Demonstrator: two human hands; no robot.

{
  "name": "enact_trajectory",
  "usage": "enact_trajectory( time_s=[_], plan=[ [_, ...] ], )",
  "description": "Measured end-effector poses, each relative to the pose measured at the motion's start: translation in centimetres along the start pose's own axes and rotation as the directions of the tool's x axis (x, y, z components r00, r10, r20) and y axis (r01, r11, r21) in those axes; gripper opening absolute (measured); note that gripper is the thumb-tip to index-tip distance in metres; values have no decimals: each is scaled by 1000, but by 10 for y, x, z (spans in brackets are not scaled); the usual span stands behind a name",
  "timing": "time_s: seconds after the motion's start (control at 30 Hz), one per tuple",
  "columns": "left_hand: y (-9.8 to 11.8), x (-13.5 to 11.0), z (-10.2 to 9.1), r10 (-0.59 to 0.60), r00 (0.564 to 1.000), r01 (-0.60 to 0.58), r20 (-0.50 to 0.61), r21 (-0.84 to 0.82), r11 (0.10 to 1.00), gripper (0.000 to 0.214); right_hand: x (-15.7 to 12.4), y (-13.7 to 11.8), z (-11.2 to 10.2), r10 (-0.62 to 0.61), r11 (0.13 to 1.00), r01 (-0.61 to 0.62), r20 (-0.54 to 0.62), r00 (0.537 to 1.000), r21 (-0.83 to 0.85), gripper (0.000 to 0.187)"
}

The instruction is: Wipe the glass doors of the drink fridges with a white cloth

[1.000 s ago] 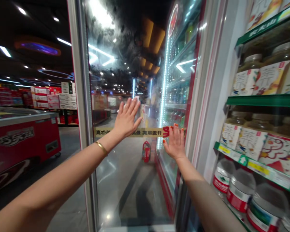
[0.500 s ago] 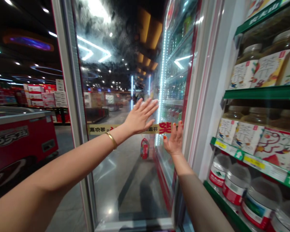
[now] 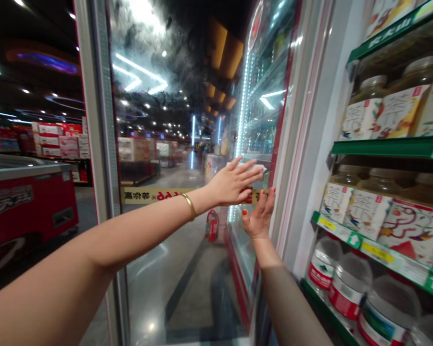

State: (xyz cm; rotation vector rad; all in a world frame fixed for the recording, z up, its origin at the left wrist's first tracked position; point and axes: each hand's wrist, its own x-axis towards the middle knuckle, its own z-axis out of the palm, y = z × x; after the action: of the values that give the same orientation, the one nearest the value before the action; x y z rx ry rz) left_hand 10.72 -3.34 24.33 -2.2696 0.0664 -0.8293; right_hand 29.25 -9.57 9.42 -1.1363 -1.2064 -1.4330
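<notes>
My left hand (image 3: pixel 234 181), with a gold bangle (image 3: pixel 189 206) at the wrist, lies flat with fingers spread against the glass door (image 3: pixel 187 269). Something white and thin, like a wipe or tissue (image 3: pixel 261 168), shows past its fingertips, pressed between hand and glass. Just below and to the right, my right hand (image 3: pixel 260 216) is up against the glass near the door's right frame, fingers extended and thumb apart. Nothing shows in it. A yellow strip (image 3: pixel 147 195) with mirrored lettering crosses the door behind the left hand.
On my right, green-edged shelves (image 3: pixel 386 146) hold bottled drinks (image 3: pixel 364 110) and large clear water bottles (image 3: pixel 348 283). A red chest freezer (image 3: pixel 25 206) stands at the left, with stacked boxes (image 3: pixel 54 139) behind it. Through the glass, a lit drinks cooler (image 3: pixel 245 120) is visible.
My left hand has slid right across the glass, near the right frame and closer to my right hand. The right hand stays nearly in place. The view has shifted slightly.
</notes>
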Motion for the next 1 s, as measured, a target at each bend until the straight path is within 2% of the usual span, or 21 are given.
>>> enact_trajectory(
  time_s=[0.03,0.1,0.17,0.23,0.3,0.33,0.4,0.43,0.53,0.57,0.63,0.7,0.8,0.87,0.9,0.93,1.0],
  plan=[
    [11,-1,6,85,995,-85,54,-16,996,66,0,0,-1,5,1000,-5,-7,1000,8,88],
    [24,-15,13,284,946,-277,156,-65,959,59,1,0,-2,5,1000,-5,-18,1000,26,90],
    [18,-32,10,386,902,-374,194,-99,922,51,1,0,-3,3,999,-2,-18,1000,34,91],
    [-1,-37,0,361,916,-349,176,-97,932,54,1,1,-4,13,1000,-13,-13,1000,27,92],
    [-16,-23,-9,236,964,-230,119,-65,971,60,1,1,-5,30,999,-30,-7,1000,20,92],
    [-18,-12,-11,156,984,-153,82,-45,987,63,1,2,-6,36,999,-36,-5,999,19,92],
    [-7,11,-7,52,998,-52,38,-10,999,65,0,2,-6,42,999,-42,-11,999,25,91],
    [4,19,-3,56,997,-56,49,4,998,65,0,3,-7,42,999,-42,-17,999,31,92],
    [35,23,12,231,960,-234,156,3,972,59,0,4,-9,41,998,-39,-30,999,48,92],
    [38,19,14,287,941,-290,177,-8,957,56,0,4,-9,41,998,-40,-30,999,49,93],
    [31,12,8,329,928,-331,175,-20,944,53,0,5,-11,40,999,-40,-25,999,33,93],
    [12,13,-5,281,949,-282,140,-11,959,55,0,6,-12,32,999,-32,-17,999,10,93],
    [-4,17,-22,82,995,-84,64,29,996,60,2,7,-14,-7,1000,7,9,1000,-2,85],
    [7,1,-25,-36,998,33,49,59,998,62,4,6,-16,-44,999,44,47,998,-2,75],
    [18,-18,-25,-74,996,69,57,74,995,62,6,5,-17,-55,998,55,68,996,2,71],
    [32,-45,-25,-105,992,98,70,92,991,63,8,5,-17,-60,998,59,89,994,9,67],
    [59,-115,-32,-178,981,167,75,137,976,65,10,6,-17,-47,999,44,113,992,29,65]
  ],
)
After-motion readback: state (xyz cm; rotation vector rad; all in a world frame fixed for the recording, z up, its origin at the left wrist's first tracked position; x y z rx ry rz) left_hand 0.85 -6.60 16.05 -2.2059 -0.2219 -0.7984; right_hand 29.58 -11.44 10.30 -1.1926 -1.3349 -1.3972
